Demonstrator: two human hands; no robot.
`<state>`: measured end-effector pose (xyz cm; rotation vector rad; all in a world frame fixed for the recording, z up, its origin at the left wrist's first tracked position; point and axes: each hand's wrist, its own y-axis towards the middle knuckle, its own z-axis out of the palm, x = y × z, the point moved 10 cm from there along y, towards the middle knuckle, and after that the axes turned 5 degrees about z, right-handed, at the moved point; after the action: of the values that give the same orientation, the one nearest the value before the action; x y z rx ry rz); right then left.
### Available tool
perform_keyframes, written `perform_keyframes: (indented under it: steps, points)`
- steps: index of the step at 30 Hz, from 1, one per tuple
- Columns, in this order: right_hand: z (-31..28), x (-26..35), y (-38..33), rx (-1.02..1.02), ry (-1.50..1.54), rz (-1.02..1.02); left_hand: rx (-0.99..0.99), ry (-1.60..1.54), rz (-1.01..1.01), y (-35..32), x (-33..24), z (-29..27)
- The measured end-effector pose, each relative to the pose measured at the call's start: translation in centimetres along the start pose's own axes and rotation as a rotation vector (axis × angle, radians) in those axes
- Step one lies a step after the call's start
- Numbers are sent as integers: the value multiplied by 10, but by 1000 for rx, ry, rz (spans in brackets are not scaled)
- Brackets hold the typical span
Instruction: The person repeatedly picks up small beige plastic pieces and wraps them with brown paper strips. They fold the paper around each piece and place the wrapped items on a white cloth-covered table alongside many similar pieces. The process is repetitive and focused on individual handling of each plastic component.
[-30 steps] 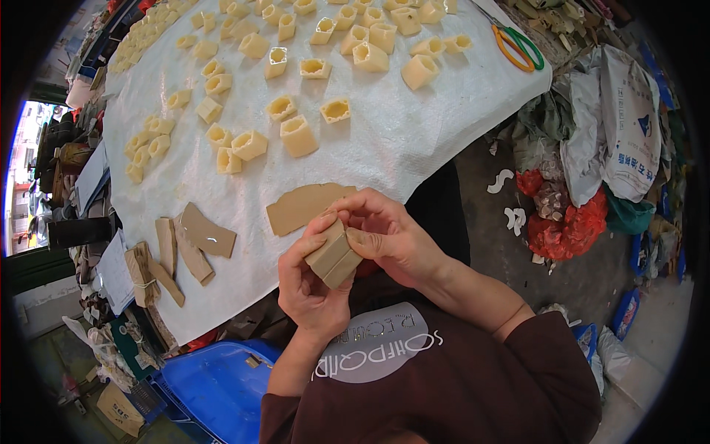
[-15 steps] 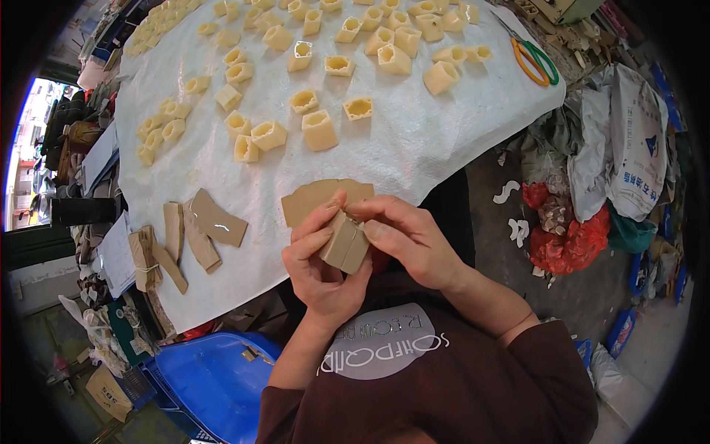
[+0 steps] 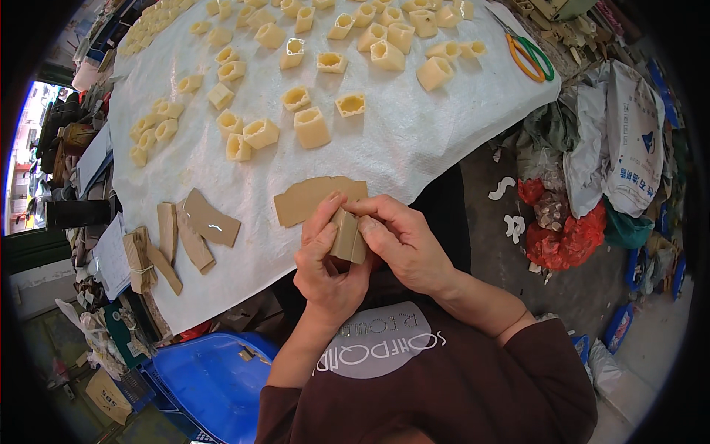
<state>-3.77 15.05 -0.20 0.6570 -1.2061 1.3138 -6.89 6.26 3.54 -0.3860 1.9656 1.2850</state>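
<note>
A small tan box-shaped piece (image 3: 347,240) with a seam down its side is held up near the table's front edge. My left hand (image 3: 325,277) wraps its fingers and thumb around the piece from the left. Pressing on its upper right edge are the thumb and fingers of my right hand (image 3: 407,244). Its far side is hidden by my fingers. Just beyond my hands, a flat tan sheet with a curved top edge (image 3: 307,198) lies on the white table cover (image 3: 248,263). To the left are several tan strips (image 3: 213,216) and a tied tan bundle (image 3: 139,259).
Several pale yellow hollow blocks (image 3: 311,128) stand across the middle and far table. Scissors with orange and green handles (image 3: 529,59) lie at the far right corner. A blue plastic tub (image 3: 211,385) sits below left; red bags (image 3: 566,240) and a white sack (image 3: 634,140) are at right.
The tan piece has turned to stand more upright in my hands. My right thumb and fingers have moved down closer over its right edge. The view has shifted slightly.
</note>
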Motion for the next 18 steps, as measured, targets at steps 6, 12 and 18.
perform_keyframes:
  steps: [6,12,18]
  points:
    - [10,-4,-3,4,55,-45,-16,71,1,-2,4,-3]
    - [20,-13,-6,88,60,12,-49,96,6,-7,8,-7]
    - [27,-12,-5,161,-61,-121,-96,-22,-99,-6,16,-14]
